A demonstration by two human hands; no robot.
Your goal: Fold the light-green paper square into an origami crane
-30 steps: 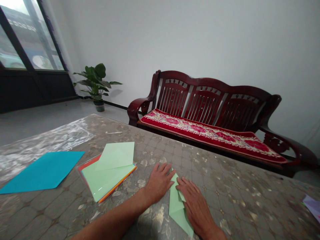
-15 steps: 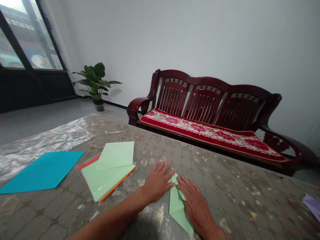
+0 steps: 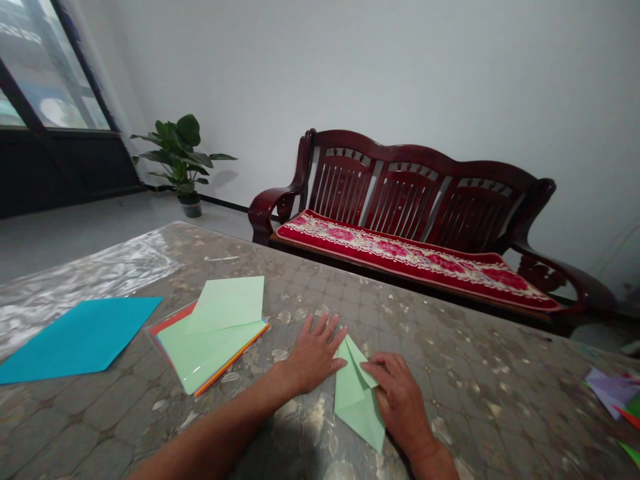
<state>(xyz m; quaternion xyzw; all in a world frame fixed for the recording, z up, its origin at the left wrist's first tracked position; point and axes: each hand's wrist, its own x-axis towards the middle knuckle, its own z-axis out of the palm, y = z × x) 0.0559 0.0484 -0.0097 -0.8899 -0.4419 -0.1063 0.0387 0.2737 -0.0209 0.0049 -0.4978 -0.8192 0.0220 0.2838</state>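
A folded light green paper (image 3: 353, 397) lies on the patterned table (image 3: 465, 373) in front of me. My left hand (image 3: 313, 353) rests flat on the table, fingers spread, its thumb touching the paper's left edge. My right hand (image 3: 400, 397) sits on the paper's right side with its fingers curled, pressing on a folded flap near the tip.
A stack of coloured paper sheets (image 3: 210, 343) with green ones on top lies to the left, and a blue sheet (image 3: 80, 340) lies further left. Paper scraps (image 3: 613, 393) sit at the right edge. A dark wooden bench (image 3: 415, 220) and a potted plant (image 3: 177, 160) stand behind the table.
My right hand has drawn back along the paper and curled its fingers, uncovering the folded tip. The left hand has stayed flat. The view has shifted slightly.
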